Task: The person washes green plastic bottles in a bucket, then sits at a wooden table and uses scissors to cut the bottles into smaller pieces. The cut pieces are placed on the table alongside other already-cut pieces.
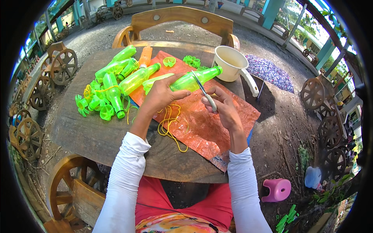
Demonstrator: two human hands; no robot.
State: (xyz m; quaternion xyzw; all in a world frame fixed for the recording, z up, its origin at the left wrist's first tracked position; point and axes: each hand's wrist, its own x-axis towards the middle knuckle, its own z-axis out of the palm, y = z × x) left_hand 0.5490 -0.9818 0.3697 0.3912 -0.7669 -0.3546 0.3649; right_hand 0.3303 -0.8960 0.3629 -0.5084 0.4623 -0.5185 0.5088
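My left hand point(166, 92) grips the lower part of a green plastic bottle point(186, 82), whose neck points to the upper right. Scissors point(209, 100) are in my right hand point(223, 106), their blades lying across the bottle's middle. Below the bottle, an orange woven plastic sheet point(204, 128) lies on the wooden table, with a loose yellow cord point(166, 131) over its left edge. Just left of my left hand rest more green bottles point(137, 79) and cut, petal-shaped bottle bottoms point(106, 111). Beyond the held bottle are a green flower-shaped piece point(191, 61) and a small green cup-like piece point(169, 61).
A white plastic dipper point(230, 65) stands at the table's far right, its handle over the edge. An orange bottle point(145, 56) lies at the back. Around the wooden table point(87, 137) are wooden benches point(180, 17), a patterned umbrella point(271, 72) and a pink stool point(276, 190).
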